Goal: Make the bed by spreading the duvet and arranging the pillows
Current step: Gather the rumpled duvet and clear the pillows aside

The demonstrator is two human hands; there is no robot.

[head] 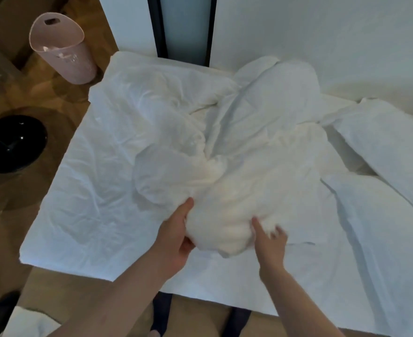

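The crumpled plain duvet (237, 166) is creamy off-white, warmer in tone than the cool white, unpatterned fitted sheet (91, 190) on the bed. Two plain white fabric pillows (383, 147) lie along the bed's right edge. On the brown parquet wooden floor (13, 98) stand a pale pink plastic basket (62, 49) and a glossy black round object (11, 142).

One duvet (237, 147), two pillows (380, 135) (383, 227), one pink basket (62, 47), two hands (174, 239) (271, 244).

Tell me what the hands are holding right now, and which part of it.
The left hand grips the bunched near end of the crumpled duvet. The right hand touches that same bunch with spread fingers, not clearly gripping it.
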